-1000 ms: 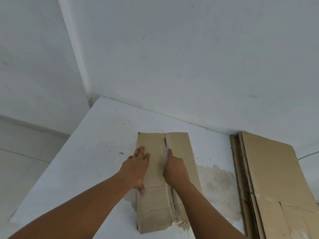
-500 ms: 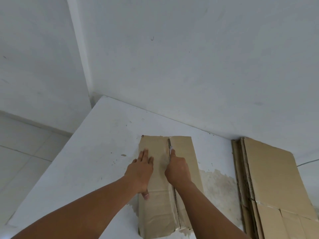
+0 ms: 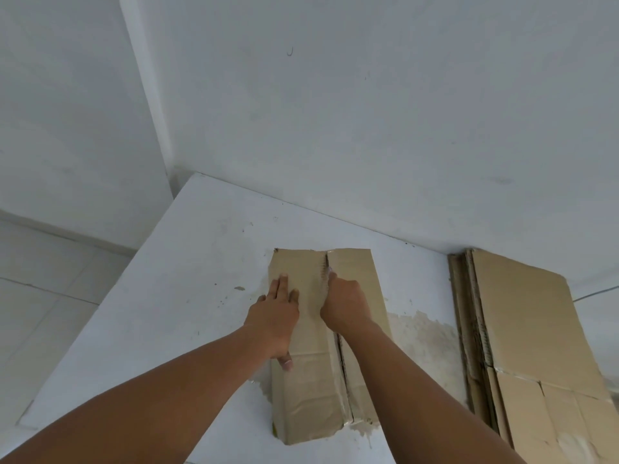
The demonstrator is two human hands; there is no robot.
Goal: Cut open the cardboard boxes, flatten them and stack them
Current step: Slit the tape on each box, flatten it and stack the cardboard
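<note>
A white wall (image 3: 368,112) stands behind a white table (image 3: 174,296), whose far edge meets it. A stack of flattened cardboard (image 3: 529,329) lies at the right side of the table, its far end against the wall. A long cardboard box (image 3: 308,396) lies at the table's centre, well apart from the stack, with its top seam running away from the person. A brownish stain (image 3: 422,333) marks the table between box and stack. The left hand (image 3: 274,316) rests flat on the box top, left of the seam, fingers straight. The right hand (image 3: 345,303) is curled round a cutter (image 3: 330,272) at the seam, near the far end. Only the cutter's pale, blurred tip shows.
</note>
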